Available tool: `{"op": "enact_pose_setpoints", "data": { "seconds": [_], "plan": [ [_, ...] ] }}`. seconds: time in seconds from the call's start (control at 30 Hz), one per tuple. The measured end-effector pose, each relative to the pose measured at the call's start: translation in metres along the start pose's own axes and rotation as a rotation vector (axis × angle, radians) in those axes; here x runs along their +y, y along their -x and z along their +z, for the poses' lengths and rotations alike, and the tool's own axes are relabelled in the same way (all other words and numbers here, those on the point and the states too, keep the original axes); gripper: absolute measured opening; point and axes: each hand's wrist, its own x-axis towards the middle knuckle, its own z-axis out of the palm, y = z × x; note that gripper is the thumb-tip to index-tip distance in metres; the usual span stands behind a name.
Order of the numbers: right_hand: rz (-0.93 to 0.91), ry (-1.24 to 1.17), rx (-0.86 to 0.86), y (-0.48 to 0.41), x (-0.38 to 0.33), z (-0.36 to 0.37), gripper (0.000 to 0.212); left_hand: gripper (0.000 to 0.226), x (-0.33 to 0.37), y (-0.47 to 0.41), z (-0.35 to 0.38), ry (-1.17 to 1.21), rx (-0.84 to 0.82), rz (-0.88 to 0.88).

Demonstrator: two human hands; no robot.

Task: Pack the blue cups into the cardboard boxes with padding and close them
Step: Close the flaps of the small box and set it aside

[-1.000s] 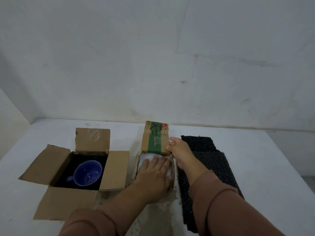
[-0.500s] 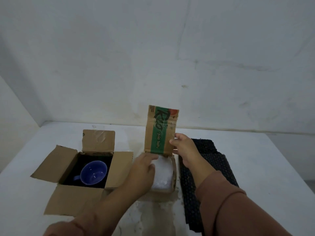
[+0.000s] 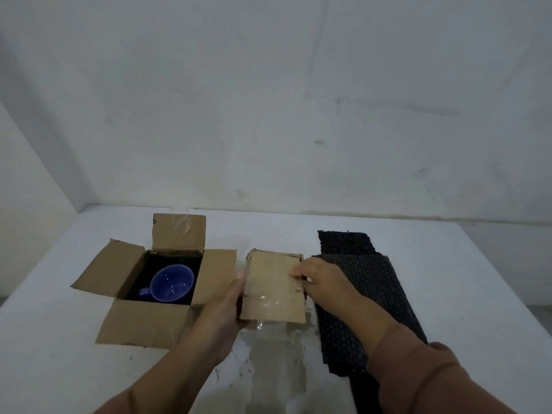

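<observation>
White table. Open box sits left of the small box, black padding right of it. Small box's flap is down, left hand gripping its left side, right hand pinching its right edge. Blue cup is in the open box.

From my station, two bare hands and forearms come up from the bottom edge of the frame. The right hand shows just right of centre. Behind it, a long right sleeve of dusty reddish-brown fabric fills the lower right corner. The cloth looks soft and fairly thick, in one plain colour. Its cuff ends at the wrist in a rounded, bunched band, and a fold line curves across the cloth a little further back. The left hand shows just left of centre, with its forearm bare for most of its length. The matching reddish-brown left sleeve shows only as a sliver at the bottom edge, lower left. Finger detail is too blurred on my feed to describe.
</observation>
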Motion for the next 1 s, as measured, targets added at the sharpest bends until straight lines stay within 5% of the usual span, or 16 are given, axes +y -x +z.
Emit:
{"op": "enact_pose_setpoints", "data": {
  "seconds": [0.2,0.37,0.67,0.8,0.93,1.0],
  "plan": [
    [-0.044,0.13,-0.071,0.008,-0.002,0.008,0.03,0.02,-0.018,-0.003,-0.002,-0.39,0.226,0.002],
    [-0.023,0.214,-0.127,0.016,-0.015,0.008,0.036,0.034,-0.029,-0.006,0.001,-0.535,0.296,0.043],
    [-0.106,0.589,-0.307,0.026,-0.021,0.035,0.058,0.023,-0.048,-0.009,-0.001,-0.708,0.391,0.185],
    [-0.163,0.669,-0.272,0.025,-0.017,0.04,0.056,0.022,-0.056,-0.009,-0.006,-0.607,0.375,0.207],
    [-0.193,0.717,-0.279,0.023,-0.018,0.042,0.056,0.006,-0.075,-0.009,-0.021,-0.255,0.238,0.054],
    [-0.197,0.729,-0.28,0.022,-0.019,0.043,0.056,0.015,-0.084,-0.012,-0.025,-0.245,0.17,-0.003]
  ]
}}
